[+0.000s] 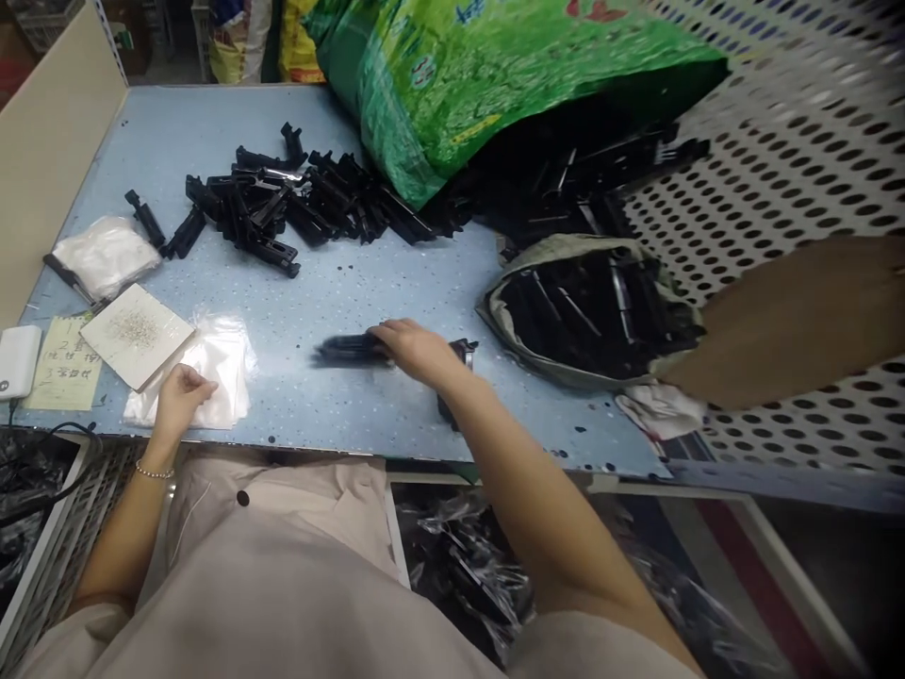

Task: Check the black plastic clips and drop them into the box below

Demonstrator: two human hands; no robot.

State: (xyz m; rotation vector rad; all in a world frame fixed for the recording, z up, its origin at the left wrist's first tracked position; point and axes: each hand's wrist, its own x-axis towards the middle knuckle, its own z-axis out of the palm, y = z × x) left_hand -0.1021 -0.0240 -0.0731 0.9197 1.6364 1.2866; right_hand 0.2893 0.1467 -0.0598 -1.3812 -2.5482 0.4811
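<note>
The counter (396,283) is pale blue with fine flecks and scattered dark crumbs, and the green sack (509,75) lies at its far side, spilling black parts from its mouth. Right of the green sack stands a white perforated panel (798,141); far to its left is a cream partition (57,141), and behind it, a yellow sack (297,42) stands in the room. A pile of black parts (261,207) spreads left of the green sack, and a cloth bag (519,344) full of more sits on its near side. Closer to the person than the green sack, the right hand (417,351) has its grip pinching 1 end of a motion-blurred black part (346,349). Well left of and nearer than the green sack, the left hand (185,391) is over clear plastic bags (230,363), beside a white tile (170,330) with tiny grains; I cannot tell whether its curled grip pinches anything. As for writing, the green sack bears a circled mark, perhaps 35, and a yellow note (67,377) beyond the tile from it has handwritten lines numbered 1, 2 and 3, their characters too blurred to read.
</note>
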